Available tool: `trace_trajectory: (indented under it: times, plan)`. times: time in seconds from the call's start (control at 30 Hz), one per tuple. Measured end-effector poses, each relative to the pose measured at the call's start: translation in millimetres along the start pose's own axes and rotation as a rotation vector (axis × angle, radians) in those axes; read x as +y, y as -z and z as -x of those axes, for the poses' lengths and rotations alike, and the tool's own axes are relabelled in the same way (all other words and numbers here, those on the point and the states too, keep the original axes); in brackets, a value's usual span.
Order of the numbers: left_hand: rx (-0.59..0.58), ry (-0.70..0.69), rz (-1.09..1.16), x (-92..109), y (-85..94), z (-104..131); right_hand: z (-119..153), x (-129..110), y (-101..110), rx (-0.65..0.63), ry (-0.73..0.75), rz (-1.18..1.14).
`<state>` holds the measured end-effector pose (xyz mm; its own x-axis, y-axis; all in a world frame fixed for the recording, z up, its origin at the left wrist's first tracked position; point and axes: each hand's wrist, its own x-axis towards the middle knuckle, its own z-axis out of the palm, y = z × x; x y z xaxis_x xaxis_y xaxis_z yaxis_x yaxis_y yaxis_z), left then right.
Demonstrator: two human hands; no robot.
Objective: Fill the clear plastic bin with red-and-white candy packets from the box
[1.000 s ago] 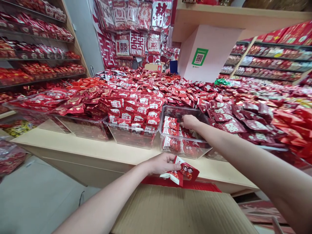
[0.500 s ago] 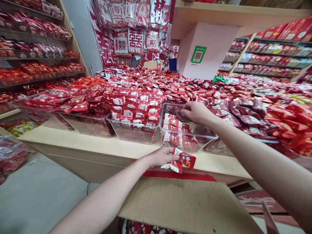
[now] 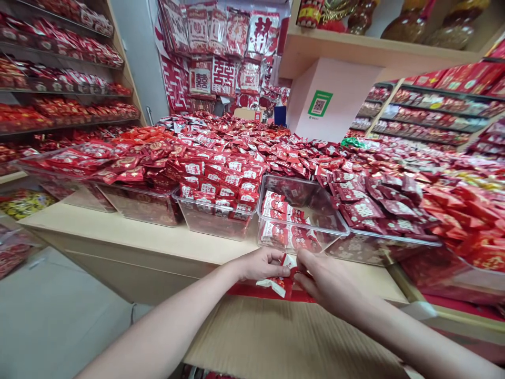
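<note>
My left hand (image 3: pixel 258 265) is closed on small red-and-white candy packets (image 3: pixel 275 287), held just in front of the counter edge. My right hand (image 3: pixel 325 279) meets it from the right, its fingers pinched on the right end of a packet, which they partly hide. Right behind both hands stands a clear plastic bin (image 3: pixel 335 230). Inside its front part, similar red-and-white packets (image 3: pixel 276 216) stand in short rows, while bare plastic shows at the back.
Neighbouring bins hold heaped red packets (image 3: pixel 221 181) on the left and dark red packets (image 3: pixel 363 208) on the right. A cardboard flap (image 3: pixel 292 337) lies below my hands. A pillar (image 3: pixel 335 100) with a QR code rises behind, under a wooden shelf (image 3: pixel 335 47).
My right hand has come out of the clear bin, moving down and toward me, and now pinches a packet at my left hand. The camera view has tilted up slightly.
</note>
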<state>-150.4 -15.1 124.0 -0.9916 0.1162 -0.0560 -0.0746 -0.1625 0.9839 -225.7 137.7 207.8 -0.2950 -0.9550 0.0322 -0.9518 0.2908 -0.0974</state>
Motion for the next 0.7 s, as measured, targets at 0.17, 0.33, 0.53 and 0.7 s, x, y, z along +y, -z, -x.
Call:
trace_trajectory:
  times: [0.17, 0.33, 0.53, 0.7]
  plan:
    - [0.099, 0.108, -0.015, -3, 1.0, -4, -22, 22, 72, 0.141, -0.145, 0.003]
    - [0.145, 0.128, -0.012, 1, 0.8, -5, -100, 58, 84, 0.214, -0.282, 0.349]
    - [0.173, 0.119, -0.025, 2, 0.9, -3, -165, 80, 27, 0.015, -0.307, 0.425]
    - [0.176, 0.12, -0.028, -3, 3.4, -4, -172, 95, 4, -0.097, -0.327, 0.402]
